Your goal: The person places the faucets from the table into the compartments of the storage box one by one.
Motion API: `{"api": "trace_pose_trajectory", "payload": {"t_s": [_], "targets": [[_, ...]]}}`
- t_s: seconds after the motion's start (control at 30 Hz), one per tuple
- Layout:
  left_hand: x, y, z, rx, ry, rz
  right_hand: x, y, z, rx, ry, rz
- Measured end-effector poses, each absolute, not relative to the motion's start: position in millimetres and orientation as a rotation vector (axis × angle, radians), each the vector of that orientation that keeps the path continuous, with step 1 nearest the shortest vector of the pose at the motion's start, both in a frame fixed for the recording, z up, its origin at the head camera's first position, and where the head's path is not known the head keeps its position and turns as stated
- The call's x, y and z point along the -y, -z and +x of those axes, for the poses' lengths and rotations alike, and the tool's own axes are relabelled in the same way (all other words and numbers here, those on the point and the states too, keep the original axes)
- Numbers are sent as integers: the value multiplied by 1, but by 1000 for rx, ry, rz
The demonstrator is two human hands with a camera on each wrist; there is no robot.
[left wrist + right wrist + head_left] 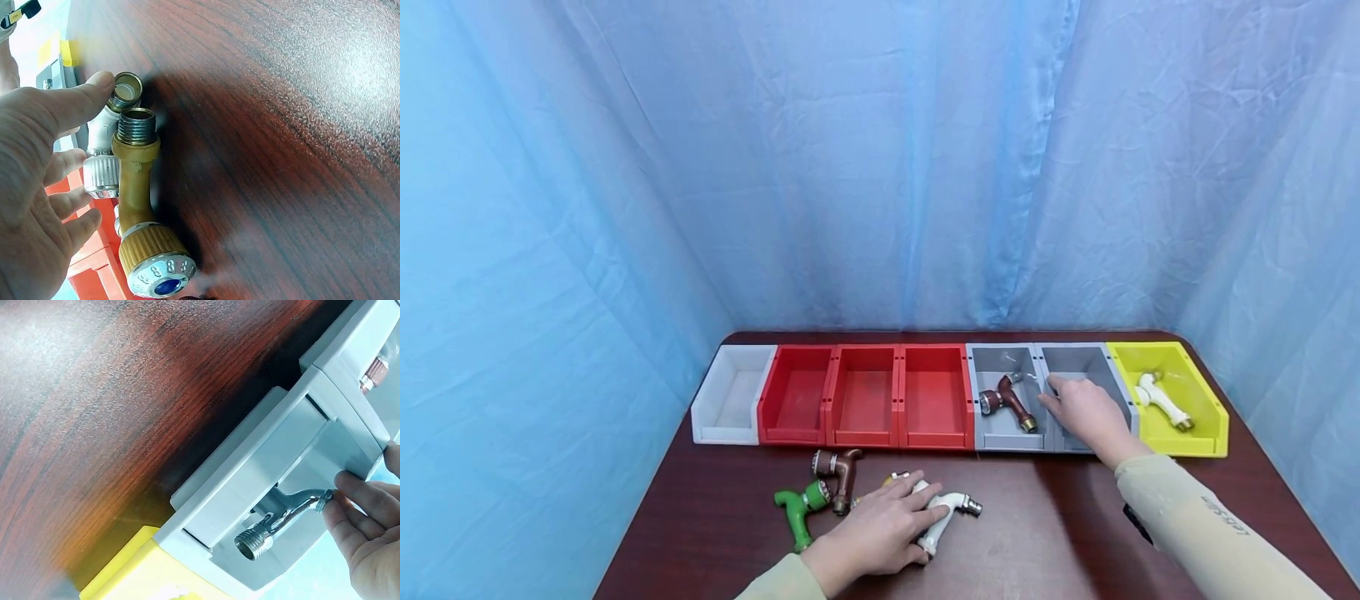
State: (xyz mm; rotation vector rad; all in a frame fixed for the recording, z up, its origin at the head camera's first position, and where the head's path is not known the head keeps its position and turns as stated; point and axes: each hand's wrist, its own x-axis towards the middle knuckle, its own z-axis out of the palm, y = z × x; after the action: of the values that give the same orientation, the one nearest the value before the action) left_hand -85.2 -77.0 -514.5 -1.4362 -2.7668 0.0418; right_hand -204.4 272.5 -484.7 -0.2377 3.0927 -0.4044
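Note:
My left hand (887, 525) is spread low over the table, its thumb touching the threaded end of a white tap (103, 134). A yellow-brown tap (136, 187) lies close by the fingers. The right hand (1086, 412) reaches into the right grey bin (1075, 360). Inside that bin a silver-grey tap (287, 509) appears in the right wrist view; the fingertips (347, 481) are at its spout end, with the thumb apart from it. From the head view this tap is hidden by the hand.
Brown (844, 479) and green (797, 517) taps lie left of the left hand. The left grey bin (1003, 442) holds a brown tap (1011, 404); the yellow bin (1213, 442) holds a white tap (1161, 400). A white bin (733, 435) and red bins (865, 437) continue leftward.

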Motion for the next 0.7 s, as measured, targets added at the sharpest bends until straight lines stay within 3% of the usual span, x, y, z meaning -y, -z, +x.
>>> {"api": "trace_pose_trajectory", "payload": {"t_s": [0.7], "targets": [[76, 515, -86, 2844, -17, -1436, -271, 486, -207, -3088, 402, -228]]}}
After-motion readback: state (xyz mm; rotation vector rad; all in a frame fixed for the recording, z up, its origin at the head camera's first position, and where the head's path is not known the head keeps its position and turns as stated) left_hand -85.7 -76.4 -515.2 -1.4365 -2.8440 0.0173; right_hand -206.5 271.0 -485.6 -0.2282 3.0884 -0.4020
